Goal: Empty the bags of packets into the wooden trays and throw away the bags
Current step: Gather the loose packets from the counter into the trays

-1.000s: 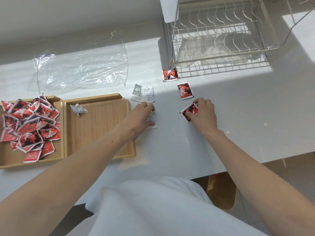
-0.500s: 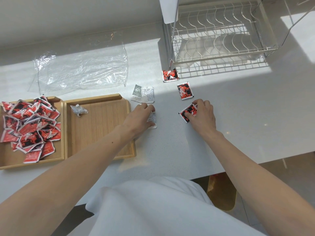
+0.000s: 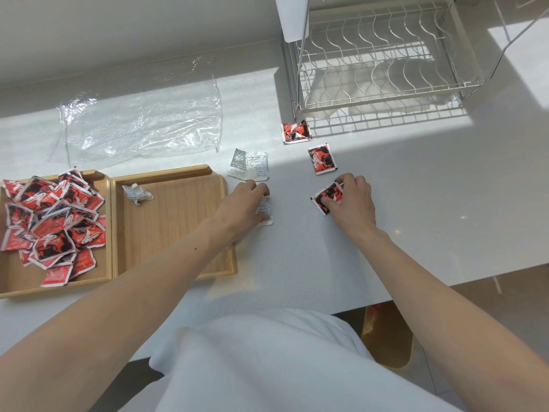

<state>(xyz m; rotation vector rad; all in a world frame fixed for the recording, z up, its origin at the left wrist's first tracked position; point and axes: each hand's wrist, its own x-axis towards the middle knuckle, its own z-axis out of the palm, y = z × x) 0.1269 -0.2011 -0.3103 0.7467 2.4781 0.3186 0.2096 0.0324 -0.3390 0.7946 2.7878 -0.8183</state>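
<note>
Two wooden trays sit side by side at the left. The left tray [image 3: 17,281] holds a heap of several red packets [image 3: 53,224]. In the right tray [image 3: 178,221] lies one crumpled white packet [image 3: 136,194]. My left hand [image 3: 240,206] rests on a white packet [image 3: 265,209] just right of that tray, fingers curled on it. My right hand [image 3: 353,203] pinches a red packet [image 3: 326,197] on the counter. Two more red packets [image 3: 322,159] [image 3: 295,131] and a white-grey packet [image 3: 249,165] lie further back. An empty clear plastic bag [image 3: 142,126] lies flat behind the trays.
A wire dish rack [image 3: 383,55] stands at the back right on the white counter [image 3: 416,203]. The counter's front edge runs under my arms. My white shirt [image 3: 267,361] fills the bottom of the view.
My right hand's fingers have closed a little more on the red packet. The left hand has barely shifted on the white packet.
</note>
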